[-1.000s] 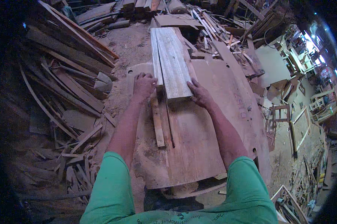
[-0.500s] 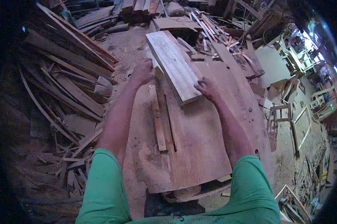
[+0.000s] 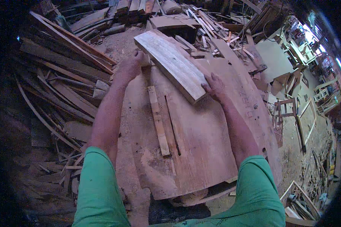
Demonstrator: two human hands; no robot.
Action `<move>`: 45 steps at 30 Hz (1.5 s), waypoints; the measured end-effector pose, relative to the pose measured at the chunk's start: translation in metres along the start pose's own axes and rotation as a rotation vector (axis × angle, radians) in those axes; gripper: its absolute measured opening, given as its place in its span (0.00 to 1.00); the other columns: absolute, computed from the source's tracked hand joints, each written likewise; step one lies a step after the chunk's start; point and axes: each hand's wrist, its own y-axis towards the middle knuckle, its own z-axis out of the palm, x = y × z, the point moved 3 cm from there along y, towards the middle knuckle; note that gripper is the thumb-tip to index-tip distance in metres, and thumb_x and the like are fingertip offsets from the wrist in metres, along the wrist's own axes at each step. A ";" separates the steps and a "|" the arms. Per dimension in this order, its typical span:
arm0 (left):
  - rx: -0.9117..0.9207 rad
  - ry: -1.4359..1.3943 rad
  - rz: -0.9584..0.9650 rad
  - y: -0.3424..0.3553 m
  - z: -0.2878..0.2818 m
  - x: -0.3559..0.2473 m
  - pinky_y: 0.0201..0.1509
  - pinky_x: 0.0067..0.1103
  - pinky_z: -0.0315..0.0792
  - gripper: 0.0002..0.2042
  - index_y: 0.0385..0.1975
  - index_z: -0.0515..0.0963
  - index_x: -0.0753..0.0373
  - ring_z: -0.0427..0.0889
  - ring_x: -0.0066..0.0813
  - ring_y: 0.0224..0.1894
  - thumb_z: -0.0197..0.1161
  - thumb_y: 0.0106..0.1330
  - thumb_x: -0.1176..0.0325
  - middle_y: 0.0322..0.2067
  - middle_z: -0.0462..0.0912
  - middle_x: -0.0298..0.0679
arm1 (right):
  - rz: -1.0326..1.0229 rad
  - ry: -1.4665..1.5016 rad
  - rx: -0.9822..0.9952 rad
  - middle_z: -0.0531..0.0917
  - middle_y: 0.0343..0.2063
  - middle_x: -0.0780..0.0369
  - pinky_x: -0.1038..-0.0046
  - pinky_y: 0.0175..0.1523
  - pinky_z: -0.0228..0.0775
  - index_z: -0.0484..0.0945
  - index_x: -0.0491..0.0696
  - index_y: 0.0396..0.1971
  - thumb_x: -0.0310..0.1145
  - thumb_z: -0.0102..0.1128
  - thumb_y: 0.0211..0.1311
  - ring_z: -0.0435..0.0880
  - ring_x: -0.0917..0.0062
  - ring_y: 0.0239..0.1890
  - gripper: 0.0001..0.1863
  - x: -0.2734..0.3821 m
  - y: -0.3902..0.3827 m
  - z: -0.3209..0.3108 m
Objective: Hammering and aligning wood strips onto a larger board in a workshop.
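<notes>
My left hand (image 3: 133,65) is closed on a narrow pale wood piece (image 3: 145,60), mostly hidden beside a thick pale plank (image 3: 169,63), which lies diagonally. My right hand (image 3: 215,86) grips that plank's near right end, thumb and fingers at its edge. Below them is a worn plywood work surface (image 3: 200,140) with a long dark slot (image 3: 172,125) cut in it. A short wooden batten (image 3: 158,123) lies along the slot's left.
Piles of long boards and offcuts (image 3: 53,98) line the left, with more scrap wood (image 3: 200,22) beyond the bench. To the right are wooden frames (image 3: 285,109), pale sheet material (image 3: 272,60) and scattered debris.
The thick plank has swung from upright in the picture to diagonal, its far end leftward. My left hand has moved up and left with the narrow piece, uncovering more of the slot.
</notes>
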 end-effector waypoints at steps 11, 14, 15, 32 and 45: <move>0.055 0.192 -0.054 -0.035 0.016 -0.021 0.44 0.47 0.81 0.16 0.52 0.71 0.59 0.85 0.59 0.45 0.58 0.64 0.76 0.46 0.80 0.54 | 0.077 -0.180 0.267 0.47 0.78 0.44 0.34 0.76 0.42 0.49 0.55 0.80 0.87 0.64 0.31 0.49 0.39 0.77 0.77 0.020 -0.009 -0.019; 0.055 0.166 -0.070 -0.047 0.016 -0.029 0.42 0.47 0.81 0.14 0.49 0.70 0.60 0.85 0.59 0.43 0.57 0.64 0.76 0.45 0.80 0.54 | 0.052 -0.050 0.341 0.46 0.78 0.44 0.31 0.75 0.41 0.45 0.54 0.80 0.87 0.64 0.31 0.48 0.40 0.78 0.78 0.016 -0.006 -0.027; 0.031 0.180 -0.043 -0.050 0.017 -0.033 0.41 0.47 0.81 0.13 0.48 0.70 0.60 0.86 0.59 0.42 0.57 0.64 0.76 0.45 0.80 0.53 | 0.058 -0.058 0.340 0.46 0.78 0.44 0.30 0.74 0.41 0.45 0.53 0.80 0.87 0.64 0.30 0.48 0.41 0.78 0.79 0.015 -0.007 -0.029; 0.109 0.290 -0.129 -0.064 0.036 -0.049 0.45 0.40 0.83 0.14 0.48 0.75 0.58 0.86 0.50 0.48 0.61 0.63 0.75 0.46 0.80 0.45 | 0.101 -0.219 0.260 0.42 0.77 0.39 0.35 0.76 0.41 0.45 0.47 0.79 0.88 0.64 0.28 0.43 0.42 0.79 0.82 0.028 -0.030 -0.020; -0.119 0.190 -0.021 -0.154 0.010 -0.062 0.43 0.43 0.81 0.12 0.47 0.73 0.60 0.84 0.53 0.45 0.60 0.63 0.75 0.45 0.77 0.47 | 0.072 -0.361 0.178 0.48 0.75 0.37 0.46 0.79 0.43 0.49 0.43 0.78 0.83 0.66 0.34 0.48 0.41 0.77 0.78 -0.068 -0.146 -0.063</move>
